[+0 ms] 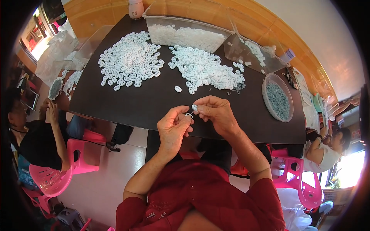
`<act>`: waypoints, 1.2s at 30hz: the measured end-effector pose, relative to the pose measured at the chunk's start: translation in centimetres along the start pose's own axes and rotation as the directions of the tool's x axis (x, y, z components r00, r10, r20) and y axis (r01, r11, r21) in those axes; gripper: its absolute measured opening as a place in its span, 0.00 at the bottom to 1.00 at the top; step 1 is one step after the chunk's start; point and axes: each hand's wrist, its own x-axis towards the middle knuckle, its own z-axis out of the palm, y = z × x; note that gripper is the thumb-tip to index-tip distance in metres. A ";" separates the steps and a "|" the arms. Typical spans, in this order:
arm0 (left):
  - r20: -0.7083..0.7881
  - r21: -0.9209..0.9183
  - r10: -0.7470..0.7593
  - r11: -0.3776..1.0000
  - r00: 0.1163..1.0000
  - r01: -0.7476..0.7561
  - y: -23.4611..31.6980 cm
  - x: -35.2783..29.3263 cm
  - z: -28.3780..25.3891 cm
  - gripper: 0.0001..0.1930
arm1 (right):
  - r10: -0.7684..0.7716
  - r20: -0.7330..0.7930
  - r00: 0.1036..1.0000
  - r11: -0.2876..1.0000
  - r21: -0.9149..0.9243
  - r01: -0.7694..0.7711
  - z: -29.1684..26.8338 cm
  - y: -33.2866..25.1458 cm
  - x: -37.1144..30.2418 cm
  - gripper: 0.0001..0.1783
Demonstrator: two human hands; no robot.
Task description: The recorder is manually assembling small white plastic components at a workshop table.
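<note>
White plastic piece [194,107] sits pinched in the right hand [216,111], above the near edge of the dark table [154,100]. The left hand [173,127] grips a small ring-shaped part [188,114] against it. Loosened fingers would likely drop either part to the floor.

A dark table [154,104] carries everything. Taking the round dish of small grey parts [278,101] at its right edge as landmark: just left of it lies a heap of white pieces [206,71], further left a second heap [131,63]. Behind the dish stand two clear tubs [185,32] [252,52] holding white pieces.
</note>
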 end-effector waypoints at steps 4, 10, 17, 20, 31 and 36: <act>-0.006 0.011 0.010 1.000 1.000 -0.010 0.2 0.0 0.1 0.13 | -0.011 0.012 1.000 1.000 -0.003 0.011 0.4 0.2 -0.1 0.09; -0.032 0.045 0.013 0.999 0.999 -0.012 0.2 -0.2 0.0 0.13 | -0.105 -0.006 0.994 0.993 -0.055 0.105 1.1 0.3 -0.3 0.09; -0.052 0.067 0.034 0.997 0.998 -0.030 0.3 -0.3 0.1 0.13 | -0.170 -0.039 0.985 0.982 -0.092 0.166 2.0 0.4 -0.6 0.08; -0.053 0.061 0.046 0.997 0.998 -0.043 0.3 -0.4 0.1 0.13 | -0.200 -0.052 0.978 0.974 -0.117 0.193 2.5 0.3 -0.8 0.06; -0.048 0.011 0.078 0.997 0.996 -0.078 -0.5 -0.3 -0.1 0.13 | -0.280 -0.018 0.960 0.933 -0.241 0.268 2.9 0.7 -1.1 0.05; -0.041 -0.056 0.064 0.996 0.997 -0.066 -0.9 -0.1 -0.3 0.13 | -0.286 -0.022 0.958 0.937 -0.215 0.275 3.0 1.0 -0.9 0.05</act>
